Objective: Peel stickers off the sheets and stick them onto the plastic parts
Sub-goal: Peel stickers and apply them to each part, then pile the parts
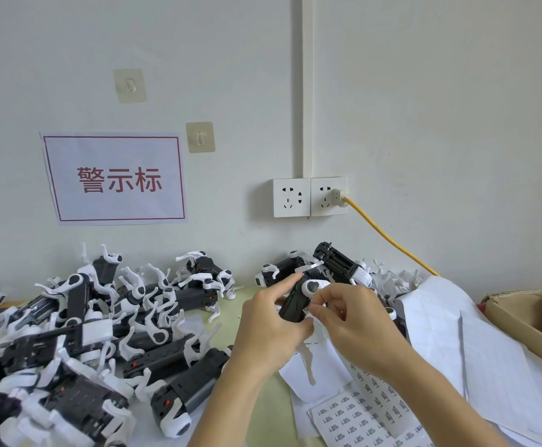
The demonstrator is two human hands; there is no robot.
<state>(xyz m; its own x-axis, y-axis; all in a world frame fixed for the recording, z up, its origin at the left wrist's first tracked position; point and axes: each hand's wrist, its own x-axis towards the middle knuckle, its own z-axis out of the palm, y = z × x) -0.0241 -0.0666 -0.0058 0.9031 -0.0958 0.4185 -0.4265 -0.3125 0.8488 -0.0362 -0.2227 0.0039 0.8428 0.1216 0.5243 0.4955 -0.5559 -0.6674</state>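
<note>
Both hands (315,321) around plastic part (295,304)

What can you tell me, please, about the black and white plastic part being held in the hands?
The plastic part is a glossy black, elongated body with white fittings and a round dark knob set in a white piece near its top. It is held tilted above the table, lifted clear of the piles. The left hand grips its lower end, forefinger along its side. The right hand pinches a small white sticker against its side.
</note>
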